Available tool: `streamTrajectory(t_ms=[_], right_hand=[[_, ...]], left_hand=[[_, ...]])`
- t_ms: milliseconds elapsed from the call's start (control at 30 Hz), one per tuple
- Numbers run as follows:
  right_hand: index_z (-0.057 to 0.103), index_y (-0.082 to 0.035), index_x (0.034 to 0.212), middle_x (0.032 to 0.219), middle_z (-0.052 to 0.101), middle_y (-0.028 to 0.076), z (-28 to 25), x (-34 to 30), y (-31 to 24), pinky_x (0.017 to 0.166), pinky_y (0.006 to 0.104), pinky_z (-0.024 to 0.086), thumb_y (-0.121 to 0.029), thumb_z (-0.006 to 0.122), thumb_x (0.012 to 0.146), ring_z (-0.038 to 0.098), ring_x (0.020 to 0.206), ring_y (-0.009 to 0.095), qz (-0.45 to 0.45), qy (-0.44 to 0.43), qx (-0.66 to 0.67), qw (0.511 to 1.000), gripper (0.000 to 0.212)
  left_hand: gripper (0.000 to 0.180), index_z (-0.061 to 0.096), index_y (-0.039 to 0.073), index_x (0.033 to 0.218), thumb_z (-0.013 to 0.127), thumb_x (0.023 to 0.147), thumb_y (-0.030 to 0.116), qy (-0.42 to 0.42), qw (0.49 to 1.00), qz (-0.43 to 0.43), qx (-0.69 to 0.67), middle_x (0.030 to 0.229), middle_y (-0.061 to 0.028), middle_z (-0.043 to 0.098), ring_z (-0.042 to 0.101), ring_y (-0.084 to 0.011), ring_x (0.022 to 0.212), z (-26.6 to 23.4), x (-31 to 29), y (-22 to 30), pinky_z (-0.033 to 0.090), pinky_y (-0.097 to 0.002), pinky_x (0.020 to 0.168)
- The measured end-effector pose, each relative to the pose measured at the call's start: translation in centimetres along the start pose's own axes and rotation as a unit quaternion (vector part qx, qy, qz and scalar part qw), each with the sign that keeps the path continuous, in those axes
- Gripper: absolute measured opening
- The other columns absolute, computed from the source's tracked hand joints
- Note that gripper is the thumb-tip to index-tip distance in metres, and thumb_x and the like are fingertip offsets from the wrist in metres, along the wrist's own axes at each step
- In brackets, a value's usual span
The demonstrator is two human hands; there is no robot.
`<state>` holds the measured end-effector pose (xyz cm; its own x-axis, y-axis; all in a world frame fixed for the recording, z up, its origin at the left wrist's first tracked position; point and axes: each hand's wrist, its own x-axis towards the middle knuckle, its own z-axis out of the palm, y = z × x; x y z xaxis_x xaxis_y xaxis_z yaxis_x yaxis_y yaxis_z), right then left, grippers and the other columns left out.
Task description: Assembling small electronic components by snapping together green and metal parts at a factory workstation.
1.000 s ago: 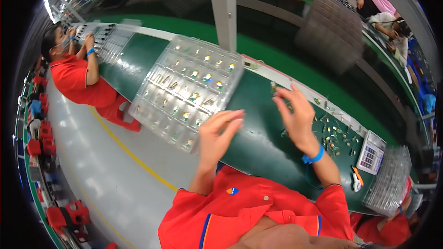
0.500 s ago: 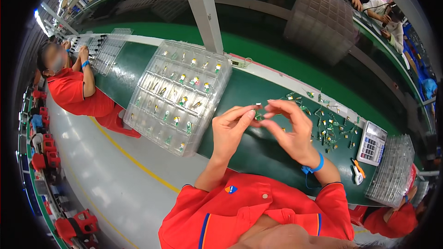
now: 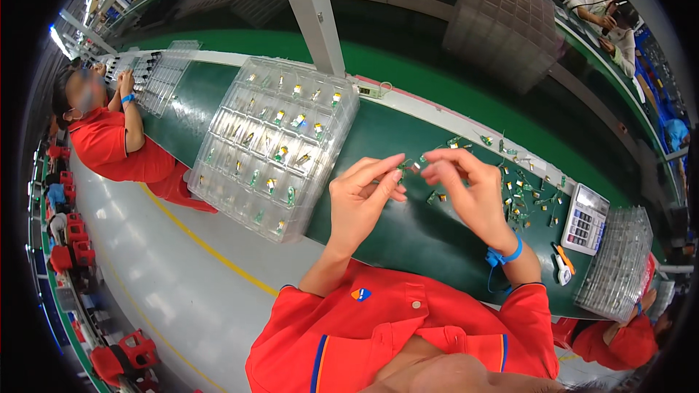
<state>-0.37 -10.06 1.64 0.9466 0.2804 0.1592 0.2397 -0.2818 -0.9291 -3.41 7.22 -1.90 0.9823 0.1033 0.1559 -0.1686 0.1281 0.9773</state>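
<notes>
A small green circuit board [image 3: 405, 167] with thin wire is pinched between the thumb and index finger of my left hand [image 3: 362, 196]. Close to the board's right side is my right hand [image 3: 473, 193], its fingertips bent inward and blurred; whether they grip part of the board cannot be made out. On that wrist sits a blue band [image 3: 510, 253] with a cord. A loose circuit board [image 3: 435, 197] lies on the green bench below my hands. More boards with yellow parts [image 3: 520, 191] are scattered right of my right hand.
A clear compartment tray [image 3: 348, 129] holding boards sits to the left. On the right are a calculator [image 3: 586, 220], orange-and-white snips [image 3: 563, 266] and stacked clear trays [image 3: 617, 269]. A metal post [image 3: 313, 14] rises at the bench's far edge. A co-worker [image 3: 109, 135] works farther left.
My right fingers have curled inward from a wider spread. Both hands have moved slightly. The loose board below my hands has come into sight, and the whole view has shifted a little.
</notes>
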Motion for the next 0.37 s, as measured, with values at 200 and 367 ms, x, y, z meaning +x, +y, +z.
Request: streamTrajectory(t_ms=[200, 367], right_hand=[[0.062, 0.006, 0.099, 0.081, 0.067, 0.014, -0.1, 0.4, 1.3, 0.070, 0.0287, 0.056, -0.029, 0.049, 0.098, 0.067, 0.072, 0.016, 0.270, -0.157, 0.336, 0.889, 0.037], [0.061, 0.005, 0.108, 0.091, 0.067, 0.015, 1.1, 0.2, 1.4, 0.072, 0.0293, 0.057, -0.021, 0.059, 0.092, 0.068, 0.077, 0.018, 0.242, -0.091, 0.366, 0.894, 0.030]], left_hand=[[0.021, 0.069, 0.002, 0.102, 0.063, 0.082, -0.004, 0.060, 0.975, 0.130, 0.171, 0.085, -0.0071, 0.064, 0.064, -0.0107, 0.067, 0.6, -0.2, 0.0, 0.049, -0.0209, 0.051], [0.020, 0.070, 0.004, 0.098, 0.066, 0.080, -0.004, 0.071, 0.965, 0.136, 0.212, 0.079, -0.0061, 0.064, 0.062, -0.0100, 0.065, 0.2, -0.4, -0.3, 0.047, -0.0223, 0.051]])
